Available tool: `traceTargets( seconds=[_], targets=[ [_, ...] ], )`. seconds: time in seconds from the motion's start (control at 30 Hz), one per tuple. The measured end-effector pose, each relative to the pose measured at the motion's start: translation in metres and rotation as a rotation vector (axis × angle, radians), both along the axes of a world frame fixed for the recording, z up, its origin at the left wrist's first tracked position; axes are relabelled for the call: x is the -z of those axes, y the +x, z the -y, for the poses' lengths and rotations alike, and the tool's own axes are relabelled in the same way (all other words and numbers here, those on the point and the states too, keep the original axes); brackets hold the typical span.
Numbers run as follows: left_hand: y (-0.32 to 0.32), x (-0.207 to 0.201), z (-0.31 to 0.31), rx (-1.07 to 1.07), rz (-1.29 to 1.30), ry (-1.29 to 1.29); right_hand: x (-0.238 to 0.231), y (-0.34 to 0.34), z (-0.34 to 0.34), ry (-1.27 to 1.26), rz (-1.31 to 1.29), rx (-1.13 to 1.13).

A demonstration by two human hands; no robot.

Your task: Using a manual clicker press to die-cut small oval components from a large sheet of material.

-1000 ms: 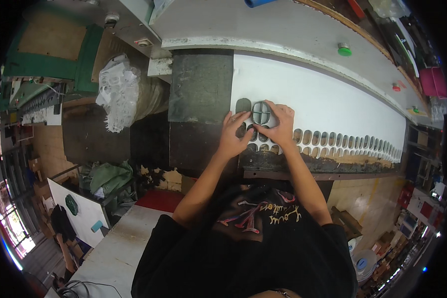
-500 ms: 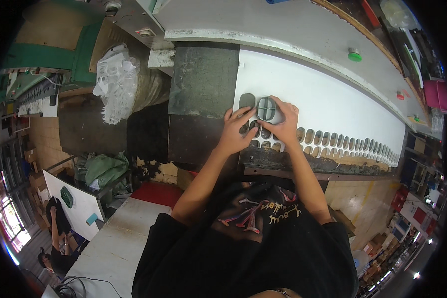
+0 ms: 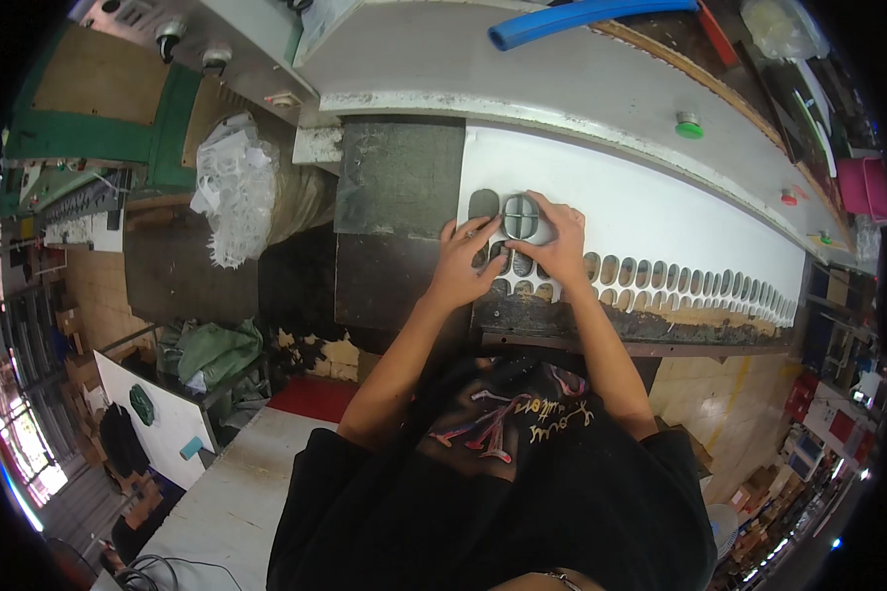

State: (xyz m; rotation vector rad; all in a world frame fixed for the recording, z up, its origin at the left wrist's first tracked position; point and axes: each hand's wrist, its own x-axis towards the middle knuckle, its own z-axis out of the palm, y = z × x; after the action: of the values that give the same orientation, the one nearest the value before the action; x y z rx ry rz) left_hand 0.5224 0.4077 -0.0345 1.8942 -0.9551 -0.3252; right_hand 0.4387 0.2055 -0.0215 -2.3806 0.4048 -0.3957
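My right hand [image 3: 560, 244] curls its thumb and fingers around an oval metal cutting die [image 3: 519, 219] with a cross-shaped brace inside. The die stands on a white sheet [image 3: 631, 202], just right of an oval hole [image 3: 484, 204]. Left of the die, my left hand [image 3: 460, 264] lies with its fingers spread on the sheet, the fingertips close to the die's left side. Whether they touch the die is hard to tell. Rows of oval cut-outs [image 3: 658, 276] run along the sheet's near edge, and both hands partly cover those closest to me.
A grey machine beam [image 3: 562, 84] with a green button [image 3: 689, 125] spans the far side. A blue tube [image 3: 591, 22] lies above it. Dark boards [image 3: 394, 177] adjoin the sheet's left. Further left hangs a bundle of white offcuts [image 3: 237, 187]. A pale table [image 3: 237, 473] stands at lower left.
The view has shifted slightly, bringing more of the blue tube into sight. Both hands and the die keep nearly the same place on the sheet. The person at far left is less visible.
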Motion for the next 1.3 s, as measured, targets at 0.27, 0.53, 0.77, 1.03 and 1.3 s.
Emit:
traceTargets(
  seconds=[0.27, 0.53, 0.77, 1.03, 1.3],
  targets=[
    [-0.017, -0.051, 0.009, -0.024, -0.219, 0.016, -0.03, 0.011, 0.035, 0.157, 0.224, 0.03],
    [-0.02, -0.027, 0.029, 0.201, 0.005, 0.274, -0.093, 0.015, 0.116, 0.309, 0.045, 0.057],
    [-0.006, -0.028, 0.048, 0.132, 0.131, 0.215, -0.14, 0.041, 0.155, 0.268, -0.013, 0.307],
    [-0.014, -0.028, 0.045, 0.092, 0.108, 0.185, -0.059, -0.043, 0.075, 0.407, -0.163, 0.131],
    [-0.019, -0.036, 0.044, 0.084, 0.079, 0.186, -0.046, -0.07, 0.05, 0.156, -0.175, -0.013]
  ],
)
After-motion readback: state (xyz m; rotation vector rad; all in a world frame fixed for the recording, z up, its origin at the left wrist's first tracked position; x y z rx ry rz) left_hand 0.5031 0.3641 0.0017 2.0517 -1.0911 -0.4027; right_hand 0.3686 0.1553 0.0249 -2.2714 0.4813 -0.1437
